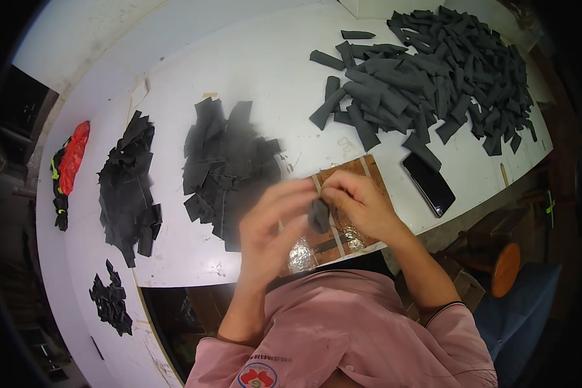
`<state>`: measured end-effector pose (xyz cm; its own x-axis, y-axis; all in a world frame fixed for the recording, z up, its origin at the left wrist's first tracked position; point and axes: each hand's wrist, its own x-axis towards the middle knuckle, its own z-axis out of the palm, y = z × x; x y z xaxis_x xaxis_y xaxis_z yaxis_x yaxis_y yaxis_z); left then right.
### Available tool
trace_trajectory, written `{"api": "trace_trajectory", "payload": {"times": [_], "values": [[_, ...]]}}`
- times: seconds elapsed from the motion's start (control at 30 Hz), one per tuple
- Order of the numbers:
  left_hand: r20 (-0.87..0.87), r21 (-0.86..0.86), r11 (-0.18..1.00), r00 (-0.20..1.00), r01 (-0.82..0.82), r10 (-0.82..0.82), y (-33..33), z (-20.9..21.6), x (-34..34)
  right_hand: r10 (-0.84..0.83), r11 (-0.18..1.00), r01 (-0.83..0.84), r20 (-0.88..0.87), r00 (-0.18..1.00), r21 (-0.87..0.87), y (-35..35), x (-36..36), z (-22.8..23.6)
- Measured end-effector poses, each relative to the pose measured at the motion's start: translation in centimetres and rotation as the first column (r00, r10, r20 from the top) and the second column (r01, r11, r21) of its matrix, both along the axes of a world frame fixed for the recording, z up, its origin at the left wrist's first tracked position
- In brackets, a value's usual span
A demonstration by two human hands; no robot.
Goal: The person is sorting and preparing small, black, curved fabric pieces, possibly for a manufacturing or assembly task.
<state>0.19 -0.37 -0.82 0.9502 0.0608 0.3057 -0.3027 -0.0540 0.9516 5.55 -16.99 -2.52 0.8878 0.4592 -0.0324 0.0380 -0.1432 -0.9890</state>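
Over a brown board (pixel 372 174) at the table's front edge, my two hands come close together. My right hand (pixel 362 204) is closed in a pinch, and a small dark grey fabric piece (pixel 318 216) hangs at its fingertips. My left hand (pixel 271 216) is beside the piece, smeared by motion; whether its fingers touch the piece I cannot tell. Pale strips and shiny clear tape run across the board. Left of the board lies a heap of flat dark fabric pieces (pixel 207 168).
A large pile of dark tube-shaped pieces (pixel 427 84) covers the table's back right. A black phone (pixel 430 184) lies right of the board. More dark pieces lie in a heap (pixel 126 187) and a smaller heap (pixel 112 301) at left, near a red plastic bundle (pixel 74 155). A stool (pixel 506 270) stands right.
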Motion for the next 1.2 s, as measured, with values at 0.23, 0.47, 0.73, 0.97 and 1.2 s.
{"api": "trace_trajectory", "payload": {"times": [0.23,0.47,0.73,0.97,1.2], "values": [[-0.004,-0.496,0.845,0.973,-0.202,0.23,-2.0,1.7,-2.5,0.322,0.881,0.126,0.775,0.544,-0.455,0.6,-1.9,5.6],[-0.166,-0.606,0.793,0.965,0.061,-0.201,-1.7,0.0,-0.7,0.222,0.926,0.096,0.733,0.643,-0.365,-0.5,-1.5,0.0],[-0.256,-0.007,1.0,0.966,0.018,-0.019,-3.7,2.0,-0.4,0.165,0.971,0.009,0.697,0.698,-0.239,-0.6,-1.1,-1.7],[0.022,0.255,0.96,0.993,-0.119,0.117,-3.7,1.6,-0.7,0.243,0.941,-0.02,0.632,0.736,-0.339,-0.7,-0.7,-0.9],[0.075,-0.18,0.978,0.993,0.107,-0.094,-1.8,1.7,-0.7,0.139,0.966,0.012,0.561,0.816,-0.257,-0.4,-0.8,-0.5]]}}
